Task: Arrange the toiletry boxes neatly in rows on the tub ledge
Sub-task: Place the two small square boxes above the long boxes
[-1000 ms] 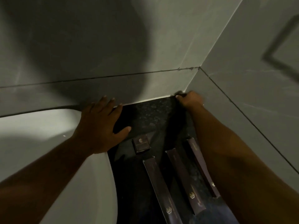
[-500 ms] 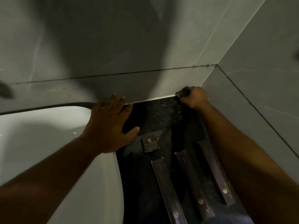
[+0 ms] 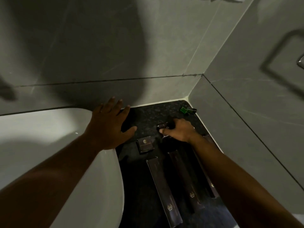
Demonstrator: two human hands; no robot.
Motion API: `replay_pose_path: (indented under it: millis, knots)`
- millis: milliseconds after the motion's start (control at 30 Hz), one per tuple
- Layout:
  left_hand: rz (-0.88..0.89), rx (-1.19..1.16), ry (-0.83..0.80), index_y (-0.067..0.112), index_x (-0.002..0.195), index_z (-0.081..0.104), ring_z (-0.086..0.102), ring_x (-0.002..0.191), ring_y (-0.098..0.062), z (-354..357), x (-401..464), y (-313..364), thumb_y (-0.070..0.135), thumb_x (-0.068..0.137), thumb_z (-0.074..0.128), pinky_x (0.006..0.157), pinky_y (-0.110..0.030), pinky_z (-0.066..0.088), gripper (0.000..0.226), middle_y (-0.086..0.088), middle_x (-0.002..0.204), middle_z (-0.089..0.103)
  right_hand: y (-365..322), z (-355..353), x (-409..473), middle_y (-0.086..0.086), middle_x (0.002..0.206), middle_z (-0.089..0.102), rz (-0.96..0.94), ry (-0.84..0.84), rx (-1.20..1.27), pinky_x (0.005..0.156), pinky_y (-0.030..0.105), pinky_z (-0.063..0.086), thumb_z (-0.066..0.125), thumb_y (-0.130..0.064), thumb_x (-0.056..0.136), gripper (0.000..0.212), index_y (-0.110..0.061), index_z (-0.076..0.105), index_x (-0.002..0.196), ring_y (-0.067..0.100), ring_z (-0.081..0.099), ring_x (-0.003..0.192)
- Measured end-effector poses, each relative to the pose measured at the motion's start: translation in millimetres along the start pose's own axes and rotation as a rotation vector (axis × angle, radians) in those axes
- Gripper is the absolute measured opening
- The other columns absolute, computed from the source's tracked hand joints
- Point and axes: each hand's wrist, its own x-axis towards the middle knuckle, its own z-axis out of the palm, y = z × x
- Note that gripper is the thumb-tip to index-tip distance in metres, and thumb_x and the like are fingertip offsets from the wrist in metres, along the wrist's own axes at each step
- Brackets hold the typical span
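On the dark speckled tub ledge (image 3: pixel 153 116) lie three long brown boxes side by side: the left long box (image 3: pixel 164 190), the middle long box (image 3: pixel 185 180) and the right long box (image 3: pixel 212 186), partly hidden by my right forearm. A small square brown box (image 3: pixel 145 144) sits just beyond them. My right hand (image 3: pixel 179 130) is closed around another small brown box (image 3: pixel 162 126), held low over the ledge. My left hand (image 3: pixel 108 125) lies flat with fingers spread, on the tub rim and ledge edge, holding nothing.
A small green-capped item (image 3: pixel 187 110) lies in the ledge's far right corner. The white bathtub (image 3: pixel 49 137) curves along the left. Grey tiled walls (image 3: pixel 246 112) close in behind and on the right. A metal fitting (image 3: pixel 301 61) pokes in at the right edge.
My right hand has pulled back from the far corner toward the middle of the ledge, holding a small box. The green-capped item is now uncovered. My left hand stays put.
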Motion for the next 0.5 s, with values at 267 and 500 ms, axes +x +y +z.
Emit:
replay_pose_path:
  millis: [267, 500]
  knots:
    - [-0.002, 0.016, 0.014, 0.022, 0.15, 0.027, 0.011, 0.15, -0.03, 0, 0, 1, 0.075, 0.076, 0.011, 0.118, -0.053, 0.014, 0.092, -0.011, 0.16, 0.026, -4, 8, 4, 0.01, 0.14, 0.04, -0.138, -0.14, -0.153, 0.104, 0.051, 0.037, 0.073, -0.041, 0.067, 0.074, -0.029, 0.046, 0.135, 0.04, 0.035, 0.129]
    - [0.0, 0.023, 0.008, 0.022, 0.149, 0.028, 0.014, 0.149, -0.031, 1, 0, 0, 0.075, 0.077, 0.012, 0.116, -0.054, 0.018, 0.091, -0.011, 0.159, 0.028, 3, 8, -9, 0.007, 0.139, 0.038, -0.224, -0.19, -0.244, 0.101, 0.05, 0.035, 0.075, -0.031, 0.067, 0.077, -0.041, 0.043, 0.136, 0.037, 0.032, 0.128]
